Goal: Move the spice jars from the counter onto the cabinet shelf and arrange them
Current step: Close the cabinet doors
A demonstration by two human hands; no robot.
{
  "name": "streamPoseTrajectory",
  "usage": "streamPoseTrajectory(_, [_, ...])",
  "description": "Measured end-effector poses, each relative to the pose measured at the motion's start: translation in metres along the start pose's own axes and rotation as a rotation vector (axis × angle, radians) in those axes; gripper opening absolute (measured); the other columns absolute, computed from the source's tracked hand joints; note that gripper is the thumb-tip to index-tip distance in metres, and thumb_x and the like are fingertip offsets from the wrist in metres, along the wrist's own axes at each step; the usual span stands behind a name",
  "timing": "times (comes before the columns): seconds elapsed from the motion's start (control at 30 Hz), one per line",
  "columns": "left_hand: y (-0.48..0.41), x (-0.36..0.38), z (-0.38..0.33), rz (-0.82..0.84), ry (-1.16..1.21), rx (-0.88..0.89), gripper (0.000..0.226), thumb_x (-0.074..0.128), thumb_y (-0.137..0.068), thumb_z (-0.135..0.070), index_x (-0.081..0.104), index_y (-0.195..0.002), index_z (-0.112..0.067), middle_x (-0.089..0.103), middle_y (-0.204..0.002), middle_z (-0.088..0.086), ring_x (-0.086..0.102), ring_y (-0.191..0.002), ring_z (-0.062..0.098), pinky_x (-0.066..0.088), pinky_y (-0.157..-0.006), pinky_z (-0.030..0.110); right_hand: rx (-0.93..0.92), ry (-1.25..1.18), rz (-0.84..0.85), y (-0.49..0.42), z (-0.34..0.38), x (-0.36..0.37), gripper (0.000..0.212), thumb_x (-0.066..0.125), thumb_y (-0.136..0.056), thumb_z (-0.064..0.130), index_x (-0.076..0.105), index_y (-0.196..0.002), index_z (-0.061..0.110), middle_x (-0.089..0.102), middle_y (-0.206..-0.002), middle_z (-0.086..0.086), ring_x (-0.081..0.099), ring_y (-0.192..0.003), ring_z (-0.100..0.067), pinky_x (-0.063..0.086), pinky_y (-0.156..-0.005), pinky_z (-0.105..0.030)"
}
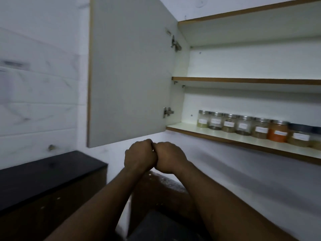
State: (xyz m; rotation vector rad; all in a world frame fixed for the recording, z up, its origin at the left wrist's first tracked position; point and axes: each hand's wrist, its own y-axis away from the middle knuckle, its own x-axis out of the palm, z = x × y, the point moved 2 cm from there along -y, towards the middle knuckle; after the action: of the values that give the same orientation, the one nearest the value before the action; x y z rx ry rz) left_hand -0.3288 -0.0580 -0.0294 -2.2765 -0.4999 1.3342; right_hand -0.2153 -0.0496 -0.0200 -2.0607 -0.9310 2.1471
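Low at the left lies the dark worktop (43,173). The cabinet door (128,75) stands swung wide, likely for access. Below it the left hand (139,157) and right hand (169,158) are curled into fists, knuckles touching, holding no jar. Eight spice jars (243,126) line the bottom shelf (191,129) in one row, labels facing out; the frame's edge crops the eighth.

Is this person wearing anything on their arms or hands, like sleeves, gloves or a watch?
Both are bare: no gloves on the left hand or right hand, and no sleeve, watch or bracelet on the left forearm or right forearm within view. A glint between the hands is too small to identify.
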Motion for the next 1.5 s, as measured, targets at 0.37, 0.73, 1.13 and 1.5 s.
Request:
streamPoseTrajectory(0.37, [0.039, -0.116, 0.096, -0.751, 0.232, -0.313, 0.038, 0.060, -0.081, -0.032, 0.048, -0.114, -0.017, 0.052, -0.115, 0.007, 0.048, -0.104, 0.026, 0.047, -0.077, 0.039, -0.447, 0.137, -0.358, -0.025, 0.156, -0.060, 0.032, 0.066, -0.079, 0.018, 0.063, -0.110, 0.021, 0.061, -0.106, 0.001, 0.056, -0.096, -0.025, 0.041, -0.066, -0.033])
streamPoseTrajectory(0.73, [0.005, -0.112, 0.134, -0.168, 0.474, -0.158, 0.047, 0.044, -0.101, -0.038, 0.043, -0.143, -0.016, 0.062, -0.135, 0.008, 0.066, -0.104, 0.022, 0.050, -0.070, 0.026, -0.310, 0.322, -0.231, -0.050, 0.186, -0.062, 0.079, 0.070, -0.081, 0.028, 0.036, -0.152, 0.035, 0.044, -0.132, -0.006, 0.045, -0.116, -0.026, 0.045, -0.079, -0.038])
streamPoseTrajectory(1.13, [0.015, -0.092, 0.121, -0.459, 0.478, -0.158, 0.036, 0.031, -0.104, -0.043, 0.059, -0.099, -0.022, 0.068, -0.088, -0.003, 0.063, -0.076, 0.017, 0.054, -0.069, 0.036, -0.330, 0.305, -0.380, -0.034, 0.164, -0.068, 0.038, 0.060, -0.094, 0.027, 0.057, -0.133, 0.032, 0.057, -0.115, -0.001, 0.054, -0.099, -0.023, 0.044, -0.066, -0.033])
streamPoseTrajectory(1.5, [0.034, -0.054, 0.036, -0.433, 0.641, 0.216, 0.044, 0.032, -0.104, -0.054, 0.047, -0.072, -0.026, 0.055, -0.059, -0.008, 0.055, -0.055, 0.008, 0.048, -0.052, 0.039, -0.209, 0.232, -0.651, 0.044, 0.081, -0.083, 0.031, 0.055, -0.089, 0.027, 0.066, -0.116, 0.019, 0.054, -0.094, -0.003, 0.050, -0.077, -0.022, 0.039, -0.055, -0.030])
